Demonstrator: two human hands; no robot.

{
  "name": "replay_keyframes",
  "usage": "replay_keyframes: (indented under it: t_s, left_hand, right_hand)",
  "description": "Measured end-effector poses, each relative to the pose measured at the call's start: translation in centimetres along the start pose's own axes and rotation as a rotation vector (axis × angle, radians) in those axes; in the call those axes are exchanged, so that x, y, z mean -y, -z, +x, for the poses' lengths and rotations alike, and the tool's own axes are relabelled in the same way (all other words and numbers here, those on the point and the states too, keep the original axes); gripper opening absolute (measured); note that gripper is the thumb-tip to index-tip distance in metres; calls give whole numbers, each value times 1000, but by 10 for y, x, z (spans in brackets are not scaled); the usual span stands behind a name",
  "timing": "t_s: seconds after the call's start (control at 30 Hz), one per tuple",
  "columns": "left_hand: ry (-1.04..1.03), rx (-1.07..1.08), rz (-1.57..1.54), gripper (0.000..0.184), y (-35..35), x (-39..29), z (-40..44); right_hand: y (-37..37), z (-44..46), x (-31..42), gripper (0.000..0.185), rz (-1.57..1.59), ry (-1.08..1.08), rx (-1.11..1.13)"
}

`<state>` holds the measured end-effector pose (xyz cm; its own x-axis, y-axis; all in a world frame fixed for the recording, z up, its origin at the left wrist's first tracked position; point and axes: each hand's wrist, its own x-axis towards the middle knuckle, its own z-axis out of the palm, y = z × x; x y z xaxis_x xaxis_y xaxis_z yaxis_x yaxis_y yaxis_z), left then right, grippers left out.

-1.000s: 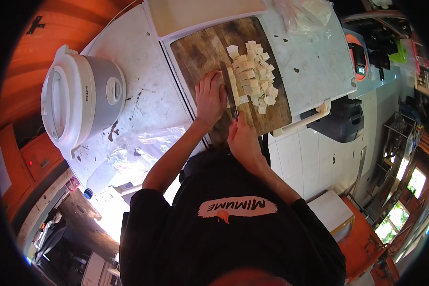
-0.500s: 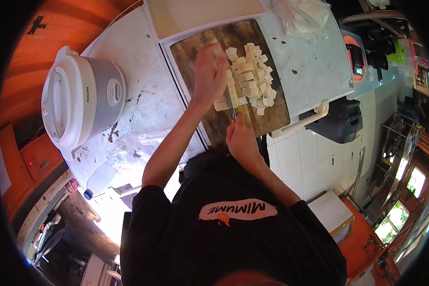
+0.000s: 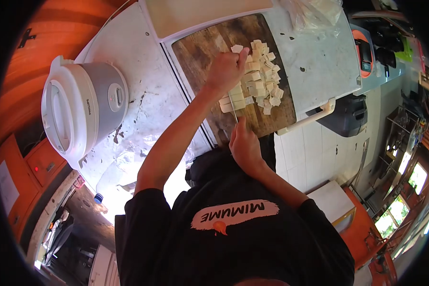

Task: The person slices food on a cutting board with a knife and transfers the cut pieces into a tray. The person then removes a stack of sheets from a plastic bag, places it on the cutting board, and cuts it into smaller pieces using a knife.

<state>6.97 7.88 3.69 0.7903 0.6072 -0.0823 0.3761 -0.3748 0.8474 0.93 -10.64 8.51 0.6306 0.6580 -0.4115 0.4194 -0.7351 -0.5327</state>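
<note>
My right hand point(image 3: 246, 147) is closed round the handle of a knife point(image 3: 233, 108), whose narrow blade points away from me among pale tofu pieces. The tofu block point(image 3: 237, 97) under the blade is cut into strips and blocks. My left hand point(image 3: 228, 70) is over the far end of these pieces, fingers curled in; what they hold, if anything, is hidden beneath the hand. Just to its right lies a heap of cut tofu cubes point(image 3: 270, 78). Everything rests on a dark wooden cutting board point(image 3: 195, 50).
A rice cooker point(image 3: 83, 107) stands at left on the worn white surface point(image 3: 145, 62). Beyond the board is a pale tray point(image 3: 195, 16). A clear plastic bag point(image 3: 314, 14) lies at far right, and a bottle with a blue cap point(image 3: 98, 197) at near left.
My left hand has gone from spread fingers at the board's left to curled fingers over the far tofu pieces. My right hand still holds the knife. The whole view has shifted slightly.
</note>
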Motion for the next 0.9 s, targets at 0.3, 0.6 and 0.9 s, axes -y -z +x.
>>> replay_keyframes:
  t_s: [0.3,0.6,0.9]
  left_hand:
    - [15,26,-24,57,-9,3,8]
    - [123,85,-56,55,-9,4,14]
    - [135,81,-131,54,-14,10,18]
  right_hand:
    - [1,2,-4,20,-16,-18,35]
    - [7,11,0,18,-12,-62,94]
    - [9,19,3,11,-3,-103,108]
